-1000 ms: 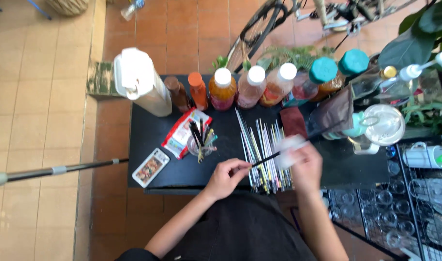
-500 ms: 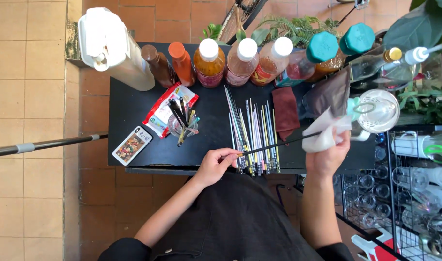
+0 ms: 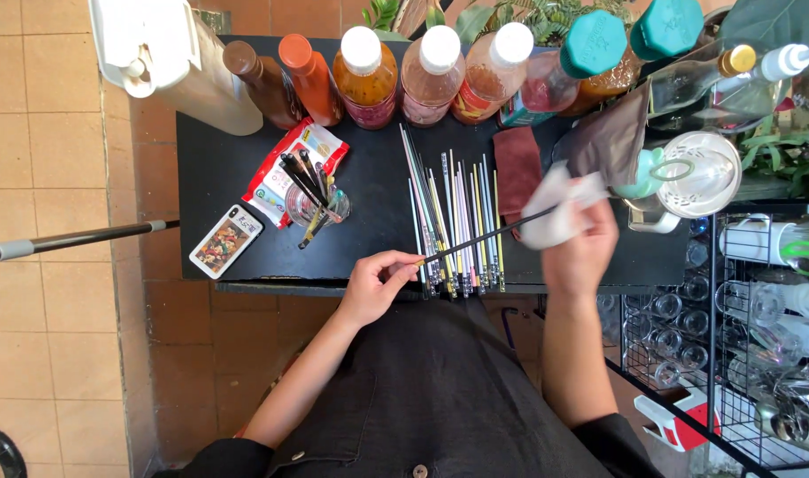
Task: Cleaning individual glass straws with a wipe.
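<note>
A black counter (image 3: 245, 168) with a smooth, flat top carries everything. At its far left stands a large white plastic jug (image 3: 170, 62) with a lid. Along the far edge there is a row of plastic bottles (image 3: 404, 71) with brown, orange, amber and pink liquids inside; most have round white caps, and two on the right have teal caps. At the right stands a clear glass pitcher (image 3: 701, 177) with a white lid. A dark red cloth (image 3: 517, 168) lies flat beside a group of thin straight sticks (image 3: 453, 221) in pale colours, laid side by side. On the left, a small clear glass cup (image 3: 311, 208) holds some dark sticks and stands on a red and white packet (image 3: 289, 164). A rectangular phone (image 3: 226, 241) lies near the left edge.

The left hand (image 3: 373, 285) pinches the near end of a long dark stick (image 3: 484, 237) between thumb and fingers. The right hand (image 3: 581, 243) closes its grip around a white cloth (image 3: 555, 212) at the far end of the dark stick, which is above the pale sticks.
</note>
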